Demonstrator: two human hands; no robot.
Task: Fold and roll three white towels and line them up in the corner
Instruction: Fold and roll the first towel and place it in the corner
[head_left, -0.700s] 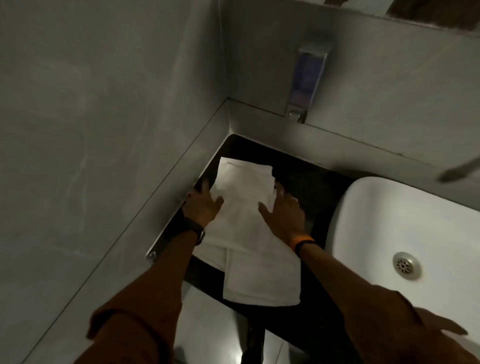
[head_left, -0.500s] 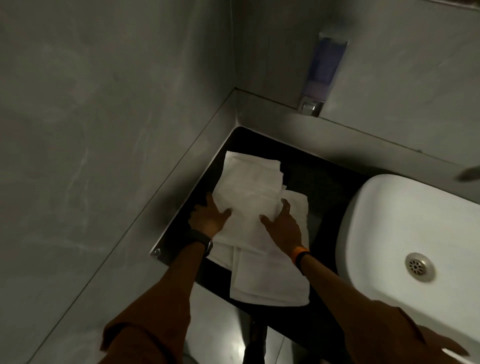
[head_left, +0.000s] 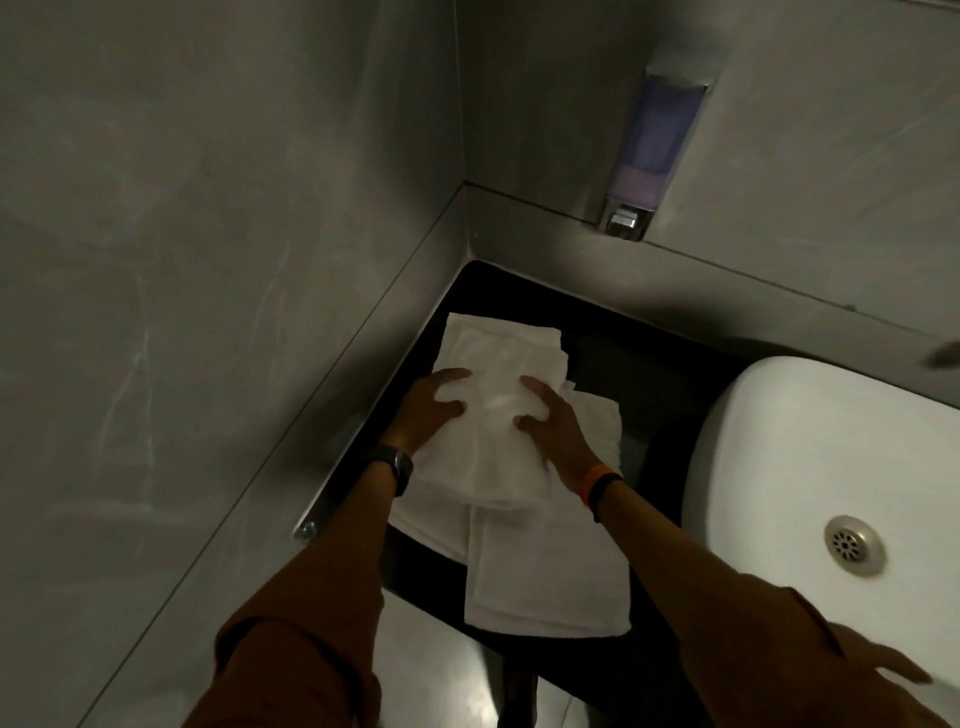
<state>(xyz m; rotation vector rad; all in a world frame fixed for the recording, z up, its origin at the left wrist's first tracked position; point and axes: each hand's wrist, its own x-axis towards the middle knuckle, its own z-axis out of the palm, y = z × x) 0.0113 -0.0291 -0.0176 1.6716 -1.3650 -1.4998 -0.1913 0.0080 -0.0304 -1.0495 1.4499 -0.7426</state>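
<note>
Head camera – steeply downward, close over counter corner (head_left: 519, 291).

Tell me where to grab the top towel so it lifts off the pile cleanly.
Probably by its two long side edges, one from each side, where the left hand and right hand already pinch it. The top towel is a long strip running toward the corner, overlapping the lower towels.

I see white towels (head_left: 498, 415) on a black counter (head_left: 644, 374). At 3 o'clock from them is a white basin (head_left: 810, 467) with a silver drain (head_left: 852, 544). The walls (head_left: 208, 260) are grey with pale streaks. At 1 o'clock the soap dispenser (head_left: 657, 150) is pale purple and pink. The sleeves (head_left: 311, 649) are brown; the right wrist has an orange and black band (head_left: 602, 480), the left one a black watch (head_left: 397, 467).
</note>
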